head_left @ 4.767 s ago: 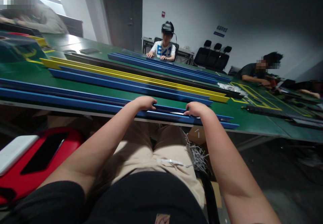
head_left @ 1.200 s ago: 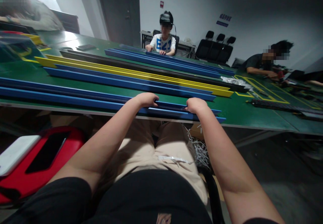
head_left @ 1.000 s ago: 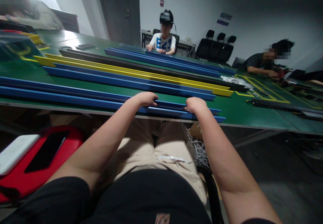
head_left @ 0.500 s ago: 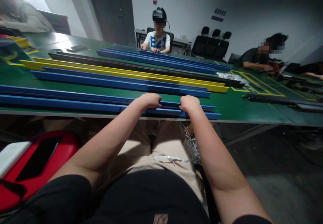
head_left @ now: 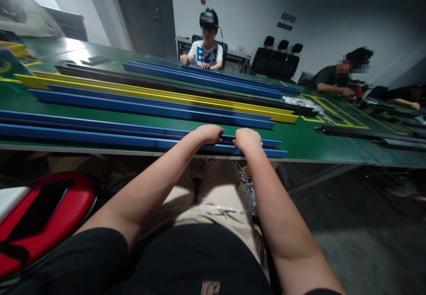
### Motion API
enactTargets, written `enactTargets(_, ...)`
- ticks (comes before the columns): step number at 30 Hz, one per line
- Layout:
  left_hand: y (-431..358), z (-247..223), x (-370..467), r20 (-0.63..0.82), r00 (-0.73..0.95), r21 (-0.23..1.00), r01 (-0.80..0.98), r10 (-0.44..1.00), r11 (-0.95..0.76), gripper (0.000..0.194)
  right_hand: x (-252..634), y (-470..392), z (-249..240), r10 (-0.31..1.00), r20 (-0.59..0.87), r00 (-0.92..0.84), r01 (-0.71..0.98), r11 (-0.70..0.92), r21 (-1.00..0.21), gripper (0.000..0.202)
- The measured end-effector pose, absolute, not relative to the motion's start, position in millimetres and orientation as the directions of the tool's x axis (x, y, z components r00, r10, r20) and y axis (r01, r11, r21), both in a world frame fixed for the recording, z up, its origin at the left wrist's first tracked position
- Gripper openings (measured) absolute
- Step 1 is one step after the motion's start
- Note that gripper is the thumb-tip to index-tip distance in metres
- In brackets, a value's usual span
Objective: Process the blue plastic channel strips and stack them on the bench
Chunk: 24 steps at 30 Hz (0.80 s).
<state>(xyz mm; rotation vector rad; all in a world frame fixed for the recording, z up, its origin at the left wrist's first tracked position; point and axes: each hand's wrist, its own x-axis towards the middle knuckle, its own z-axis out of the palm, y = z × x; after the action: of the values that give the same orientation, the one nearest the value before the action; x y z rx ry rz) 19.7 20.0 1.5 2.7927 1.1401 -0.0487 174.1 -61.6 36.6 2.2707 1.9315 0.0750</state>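
Note:
A long blue channel-shaped rail (head_left: 149, 142) lies along the near edge of the green table. Over its right part is my left hand (head_left: 209, 133), fingers curled together at the channel. My right hand (head_left: 248, 139) is closed just to the right of it, also at the channel. A small gap separates the two hands. Whatever the fingertips pinch is hidden behind the hands; a tiny pale bit shows beside my right hand. Behind this rail lie another blue rail (head_left: 149, 107) and a yellow rail (head_left: 159, 94), roughly parallel to it.
A black rail (head_left: 159, 83) and more blue rails (head_left: 199, 76) lie farther back. Clear plastic wrapping (head_left: 301, 103) sits by their right ends. A co-worker (head_left: 206, 51) sits opposite, another person (head_left: 342, 73) at right. A red seat (head_left: 76, 197) stands low at left.
My left hand has slid right along the blue rail, narrowing the gap to my right hand. The view has shifted slightly. Both hands stay closed.

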Motion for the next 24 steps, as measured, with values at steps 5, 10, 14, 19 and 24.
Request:
enactTargets(5, 12.4, 6.0, 15.9, -0.036, 0.734, 0.103, 0.678, 0.678, -0.728, 0.029, 171.9, -69.2, 35.5, 0.982, -0.030, 0.188, 0.976, -0.183, 0.121, 0.033)
enactTargets(10, 10.1, 9.6, 3.0, -0.021, 0.753, 0.089, 0.656, 0.658, -0.749, 0.029, 164.6, -69.0, 35.3, 0.988, -0.037, 0.150, 0.981, -0.144, 0.128, 0.035)
enactTargets(14, 14.8, 9.2, -19.4, -0.023, 0.755, 0.082, 0.655, 0.655, -0.751, 0.029, 146.0, -65.0, 36.3, 0.992, -0.041, 0.122, 0.986, -0.116, 0.123, 0.035)
enactTargets(19, 21.9, 9.4, -52.7, -0.055, 0.752, 0.110, 0.658, 0.656, -0.745, 0.027, 114.9, -60.1, 37.0, 0.995, -0.062, 0.084, 0.991, -0.077, 0.110, 0.033)
enactTargets(24, 25.5, 7.9, -72.4, -0.067, 0.739, 0.123, 0.673, 0.671, -0.729, 0.026, 102.8, -56.0, 37.5, 0.997, -0.077, 0.002, 0.992, 0.007, 0.123, 0.036)
